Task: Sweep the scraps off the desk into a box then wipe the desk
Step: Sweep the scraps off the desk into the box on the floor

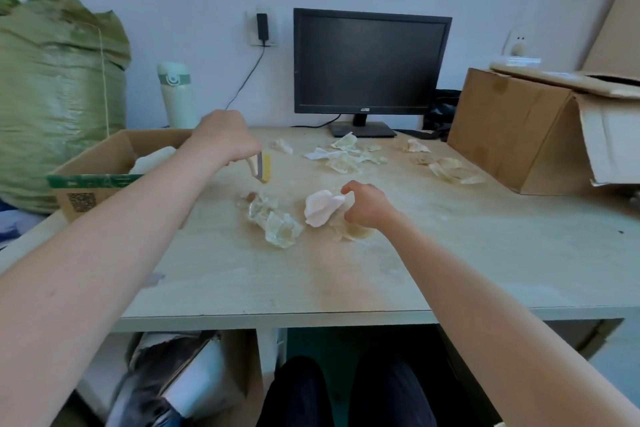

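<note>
Pale wood table (381, 270) against a plain wall, dark monitor (370, 62) at the back, green sack (59, 97) far left, large carton (512, 135) on its side at the right.

- Open box (104, 163) sits at the table's left edge. We see something pale inside but cannot tell what it is.
- Left hand (225, 139): grip closed round the handle of a small brush (265, 168), yellow bristles down, held just above the table beside the box.
- Right hand (367, 206): grip curled round a white wad (322, 206) near the table's middle. We cannot tell whether it is a scrap or a wiping cloth.
- Scraps (277, 225): one crumpled translucent heap lies between the two hands. A second group lies in front of the monitor, and a third is near the carton.

Progress, as we judge it: sweeping is at an early stage. Most of the litter lies on the table, well apart from the box, and the far groups look untouched. We judge the near heap the likeliest next to go. Wiping is not yet begun, and pale smears and dust show across the middle of the surface.
</note>
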### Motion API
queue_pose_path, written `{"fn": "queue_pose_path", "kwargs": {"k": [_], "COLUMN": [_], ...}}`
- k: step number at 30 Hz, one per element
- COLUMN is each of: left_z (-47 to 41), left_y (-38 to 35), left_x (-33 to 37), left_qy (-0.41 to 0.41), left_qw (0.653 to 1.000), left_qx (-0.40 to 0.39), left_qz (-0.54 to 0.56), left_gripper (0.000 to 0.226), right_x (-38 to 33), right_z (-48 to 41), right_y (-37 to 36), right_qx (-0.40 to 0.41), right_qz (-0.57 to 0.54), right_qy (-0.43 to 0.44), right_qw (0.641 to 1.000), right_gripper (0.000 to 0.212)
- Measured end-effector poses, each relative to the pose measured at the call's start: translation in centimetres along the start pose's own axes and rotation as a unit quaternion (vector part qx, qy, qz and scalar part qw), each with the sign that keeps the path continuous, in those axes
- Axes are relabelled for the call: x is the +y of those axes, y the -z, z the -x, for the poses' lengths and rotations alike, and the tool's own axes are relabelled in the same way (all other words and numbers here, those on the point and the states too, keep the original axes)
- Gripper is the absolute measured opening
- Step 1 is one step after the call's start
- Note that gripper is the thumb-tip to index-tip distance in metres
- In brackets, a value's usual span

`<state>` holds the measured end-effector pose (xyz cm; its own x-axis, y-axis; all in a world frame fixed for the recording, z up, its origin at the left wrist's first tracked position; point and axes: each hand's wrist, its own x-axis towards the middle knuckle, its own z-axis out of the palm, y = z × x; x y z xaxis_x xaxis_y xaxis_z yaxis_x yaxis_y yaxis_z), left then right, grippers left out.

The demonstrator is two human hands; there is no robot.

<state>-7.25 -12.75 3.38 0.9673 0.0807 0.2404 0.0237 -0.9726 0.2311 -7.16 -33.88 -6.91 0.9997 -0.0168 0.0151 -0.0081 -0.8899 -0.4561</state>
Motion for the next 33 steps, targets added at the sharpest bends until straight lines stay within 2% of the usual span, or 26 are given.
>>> {"fn": "queue_pose_path", "kwargs": {"k": [4, 7, 13, 17, 19, 22, 26, 29, 31, 33], "left_z": [-0.1, 0.1, 0.0, -0.5, -0.7, -0.8, -0.9, -1.4, -2.0, -2.6], "left_y": [0.1, 0.2, -0.9, -2.3, -3.2, -4.4, -4.8, -4.0, -3.8, -4.4], "left_x": [-1.6, -1.9, -0.9, 0.3, 0.9, 2.2, 3.6, 3.8, 3.9, 4.2], "left_qy": [0.028, 0.048, 0.061, 0.017, 0.004, -0.017, -0.053, -0.052, -0.051, -0.061], "left_qw": [0.998, 0.995, 0.995, 0.999, 1.0, 0.999, 0.997, 0.996, 0.995, 0.994], "left_qx": [0.013, 0.009, -0.052, -0.029, -0.024, -0.021, -0.023, 0.007, 0.031, 0.035], "left_qz": [-0.059, -0.088, -0.063, -0.036, -0.011, 0.023, 0.05, 0.066, 0.077, 0.08], "left_gripper": [0.009, 0.009, 0.02, 0.012, 0.016, 0.027, 0.035, 0.03, 0.017, 0.022], "right_x": [-0.9, -1.2, -1.6, -1.5, -1.2, -0.5, 0.9, 1.5, 1.8, 1.7], "right_z": [-0.3, -0.4, 0.3, 0.2, 0.0, -0.2, -0.6, -0.8, -0.9, -0.8], "right_y": [-0.3, 0.2, 1.8, 1.9, 1.7, 1.7, 2.0, 2.1, 2.3, 2.4], "right_qx": [0.049, 0.047, -0.043, -0.096, -0.104, -0.084, -0.02, 0.02, 0.033, 0.025], "right_qz": [0.062, 0.074, 0.009, 0.005, 0.013, -0.009, -0.026, -0.037, -0.043, -0.047], "right_qy": [-0.047, -0.091, -0.146, -0.137, -0.129, -0.129, -0.13, -0.131, -0.132, -0.132], "right_qw": [0.996, 0.992, 0.988, 0.986, 0.986, 0.988, 0.991, 0.99, 0.99, 0.99], "right_gripper": [0.048, 0.051, 0.083, 0.081, 0.08, 0.075, 0.063, 0.058, 0.056, 0.062]}}
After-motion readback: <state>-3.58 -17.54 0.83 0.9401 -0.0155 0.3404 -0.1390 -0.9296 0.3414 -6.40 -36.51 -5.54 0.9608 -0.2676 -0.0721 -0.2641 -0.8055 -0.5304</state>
